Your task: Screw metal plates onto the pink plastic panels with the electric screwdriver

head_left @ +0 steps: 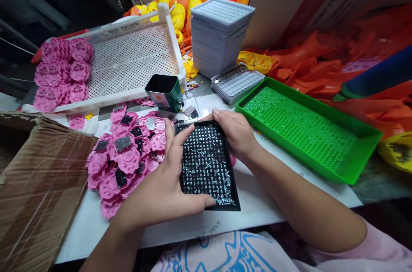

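Observation:
A black rectangular tray (pixel 238 203), dotted with rows of holes, lies between my hands above the white work surface. Small silver screws (pixel 206 156) cover it, many upright in the holes and others loose, piled thickest at the near right corner. My left hand (pixel 172 177) grips the tray's left side, thumb across the near edge and fingers along the far left. At the far right corner, my right hand (pixel 233 130) holds the rim. Left of the tray is a heap of pink plastic parts (pixel 125 156), several with black or grey battery covers on them.
A green perforated basket (pixel 350 173) stands to the right, a dark green tin (pixel 164 92) beyond the tray. Stacked white trays (pixel 219 44) rise behind. A white crate (pixel 135 49) holds pink stacks at back left; a cardboard box (pixel 35 186) borders the left.

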